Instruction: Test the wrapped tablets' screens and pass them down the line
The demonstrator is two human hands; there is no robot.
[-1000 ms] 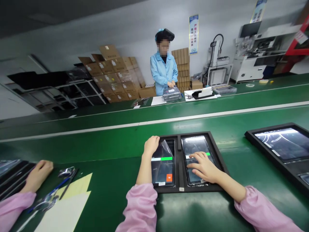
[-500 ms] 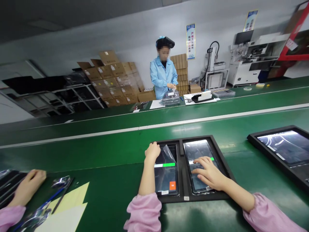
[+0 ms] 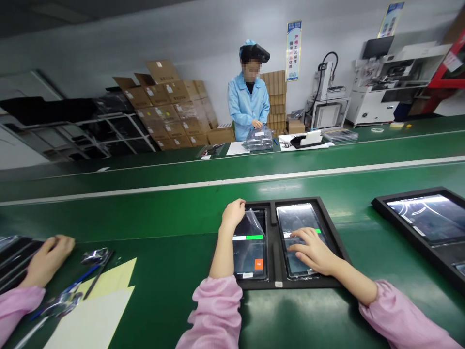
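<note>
My left hand [image 3: 233, 214] is at the top left corner of the left tablet [image 3: 243, 254], its fingers curled over the edge; what they grip is hidden. Clear film [image 3: 255, 220] stands lifted at this tablet's upper right. The screen is lit, with a white and green bar and an orange square. Over the middle of the right tablet [image 3: 296, 215], my right hand [image 3: 314, 249] hovers or rests with fingers spread, holding nothing. That screen also shows a white and green bar, partly covered by the hand. Both tablets lie in a black two-compartment tray [image 3: 303, 284].
At left, a co-worker's hand [image 3: 53, 257] rests by dark items, near pens [image 3: 96, 278] and yellow and white paper [image 3: 98, 315]. Another black tray [image 3: 403, 235] with a tablet stands right. A person in blue [image 3: 247, 104] handles bagged items [image 3: 259, 140] across the green bench [image 3: 174, 264].
The whole scene sits slightly higher in view, as the camera has tipped down. My hands keep nearly the same places on the tablets.
</note>
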